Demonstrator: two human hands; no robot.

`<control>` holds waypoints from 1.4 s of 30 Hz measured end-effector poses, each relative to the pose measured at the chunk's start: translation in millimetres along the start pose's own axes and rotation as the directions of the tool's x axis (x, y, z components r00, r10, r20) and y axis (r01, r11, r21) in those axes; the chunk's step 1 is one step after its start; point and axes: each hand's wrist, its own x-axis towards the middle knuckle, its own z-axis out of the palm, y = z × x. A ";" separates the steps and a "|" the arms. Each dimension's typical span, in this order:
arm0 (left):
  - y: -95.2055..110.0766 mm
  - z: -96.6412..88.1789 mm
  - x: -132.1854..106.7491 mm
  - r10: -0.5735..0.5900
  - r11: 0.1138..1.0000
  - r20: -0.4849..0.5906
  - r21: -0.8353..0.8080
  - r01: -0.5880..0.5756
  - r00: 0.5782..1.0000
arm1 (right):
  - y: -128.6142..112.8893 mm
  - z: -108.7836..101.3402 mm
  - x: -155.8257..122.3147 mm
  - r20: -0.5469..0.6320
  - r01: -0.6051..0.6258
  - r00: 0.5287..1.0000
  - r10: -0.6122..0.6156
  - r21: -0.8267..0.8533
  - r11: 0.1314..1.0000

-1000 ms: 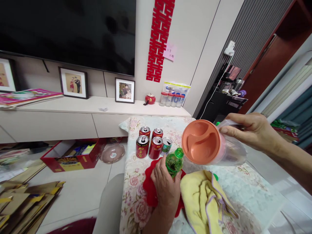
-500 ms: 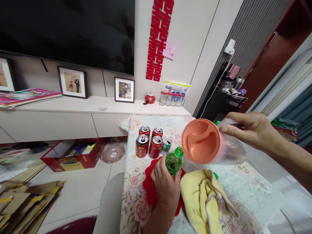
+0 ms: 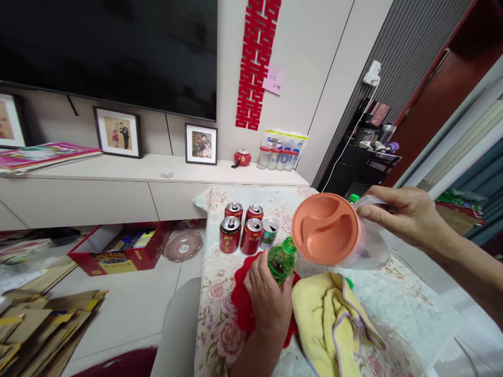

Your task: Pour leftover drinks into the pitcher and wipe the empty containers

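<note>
My left hand (image 3: pixel 269 296) is wrapped round a green plastic bottle (image 3: pixel 282 259), which stands uncapped on a red scalloped mat (image 3: pixel 241 301). With my right hand (image 3: pixel 404 209) I grip the handle of a clear plastic pitcher (image 3: pixel 371 248) that has an orange lid (image 3: pixel 326 229). The pitcher is tipped to the left, its lid turned toward me, close beside and above the bottle's mouth. Whether liquid is running between them I cannot tell. A crumpled yellow towel (image 3: pixel 330 319) lies just right of my left hand.
Several drink cans (image 3: pixel 251 235) stand behind the bottle on the flowered tablecloth (image 3: pixel 218 335). A green cap (image 3: pixel 349 283) shows beside the towel, and another green-capped bottle (image 3: pixel 353 198) behind the pitcher. On the floor at left sit a red box (image 3: pixel 118 256) and flattened cardboard (image 3: pixel 43 330).
The pitcher has tilted slightly further, its clear base swinging a little down and left. The green-capped bottle behind it shows more. My left hand keeps its hold on the bottle.
</note>
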 end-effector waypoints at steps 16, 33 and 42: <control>-2.1 1.2 1.2 -0.023 0.999 -0.023 -0.048 0.022 0.999 | 32.1 32.7 -20.3 -0.160 -0.148 0.964 0.214 0.349 0.925; -7.2 0.6 3.0 -0.023 0.990 -0.019 -0.142 0.020 1.000 | 126.3 129.0 -58.8 -0.400 -0.056 0.652 0.644 0.822 0.567; -11.4 1.8 3.7 -0.015 0.985 0.001 -0.174 0.015 1.000 | 146.3 178.3 -77.1 -0.317 -0.094 0.586 0.746 0.887 0.451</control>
